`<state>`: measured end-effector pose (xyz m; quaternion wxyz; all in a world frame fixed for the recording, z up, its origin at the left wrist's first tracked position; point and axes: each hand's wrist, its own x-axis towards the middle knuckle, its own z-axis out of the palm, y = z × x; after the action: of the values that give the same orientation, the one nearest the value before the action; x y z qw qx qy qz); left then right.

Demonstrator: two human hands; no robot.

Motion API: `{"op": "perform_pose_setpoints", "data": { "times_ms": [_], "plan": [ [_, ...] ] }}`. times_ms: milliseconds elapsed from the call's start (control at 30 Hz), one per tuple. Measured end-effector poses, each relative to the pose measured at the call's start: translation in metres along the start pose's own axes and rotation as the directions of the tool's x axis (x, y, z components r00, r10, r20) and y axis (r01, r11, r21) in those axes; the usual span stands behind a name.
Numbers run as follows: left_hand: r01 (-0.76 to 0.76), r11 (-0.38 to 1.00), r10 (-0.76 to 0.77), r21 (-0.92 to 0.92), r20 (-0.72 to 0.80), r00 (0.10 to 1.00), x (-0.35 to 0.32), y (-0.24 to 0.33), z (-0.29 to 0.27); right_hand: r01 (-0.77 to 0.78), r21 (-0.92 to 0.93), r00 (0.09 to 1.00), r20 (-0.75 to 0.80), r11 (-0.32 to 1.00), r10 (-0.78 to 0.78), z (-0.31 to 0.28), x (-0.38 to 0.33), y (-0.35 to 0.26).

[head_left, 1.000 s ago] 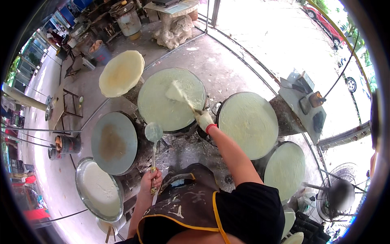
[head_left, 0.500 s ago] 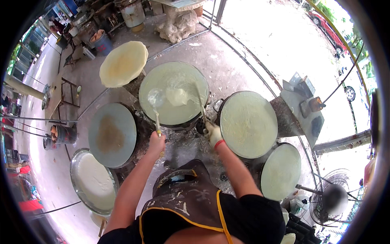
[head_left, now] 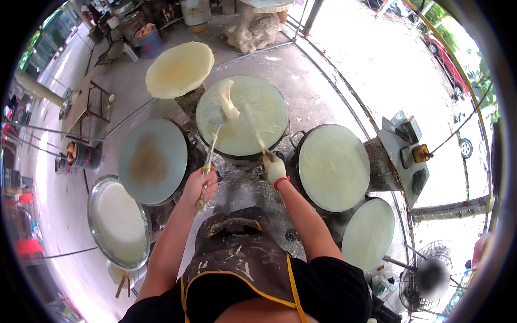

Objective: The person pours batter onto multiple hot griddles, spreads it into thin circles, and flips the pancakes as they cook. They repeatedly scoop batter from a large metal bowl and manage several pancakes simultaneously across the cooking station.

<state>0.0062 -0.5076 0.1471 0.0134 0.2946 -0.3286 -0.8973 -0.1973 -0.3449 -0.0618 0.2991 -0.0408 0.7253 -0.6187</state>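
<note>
My bare left hand (head_left: 201, 187) is closed around the handle of a ladle (head_left: 210, 151), whose blurred bowl is over the far middle griddle (head_left: 261, 142). A pale lump of batter (head_left: 230, 102) stands at the bowl, stretched long. In a white glove, my right hand (head_left: 275, 168) grips a scraper (head_left: 259, 141) by its near end; the blade is smeared by motion over the same griddle. A thin pale layer coats that griddle's surface. To the left is a round griddle (head_left: 153, 185) with a brown patch at its middle.
Two more coated griddles, one at right (head_left: 334, 167) and one nearer (head_left: 368, 234), curve round me. A metal basin of white batter (head_left: 119, 220) is at left. A stack of round, thin pancakes (head_left: 180, 70) stands beyond. A fan (head_left: 431, 277) is at lower right.
The ladle and scraper have moved over the middle griddle. The batter lump, earlier lying near the griddle's middle, now appears stretched beside the ladle bowl. The whole view has shifted slightly.
</note>
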Motion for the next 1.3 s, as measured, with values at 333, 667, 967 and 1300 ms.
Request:
{"op": "perform_pose_setpoints", "data": {
  "times_ms": [333, 667, 967, 1300],
  "plan": [
    [-0.218, 0.975, 0.208, -0.037, -0.179, 0.961, -0.095, 0.017, -0.023, -0.252, 0.273, 0.966, 0.131, 0.929, 0.224, 0.021, -0.030, -0.006],
    [-0.195, 0.725, 0.465, 0.661, -0.261, 0.846, -0.037, 0.039, -0.196, -0.360, 0.257, 0.920, 0.260, 0.897, 0.295, 0.191, -0.092, -0.021],
    [0.118, 0.079, 0.612, 0.990, -0.142, 0.778, 0.012, 0.058, -0.358, 0.134, -0.640, 0.981, -0.024, 0.757, -0.194, 0.320, -0.134, 0.016],
    [0.222, -0.102, 0.621, 0.970, -0.112, 0.776, -0.038, 0.127, -0.413, -0.011, -0.182, 0.993, -0.114, 0.983, -0.010, 0.408, -0.133, -0.005]
  ]
}}
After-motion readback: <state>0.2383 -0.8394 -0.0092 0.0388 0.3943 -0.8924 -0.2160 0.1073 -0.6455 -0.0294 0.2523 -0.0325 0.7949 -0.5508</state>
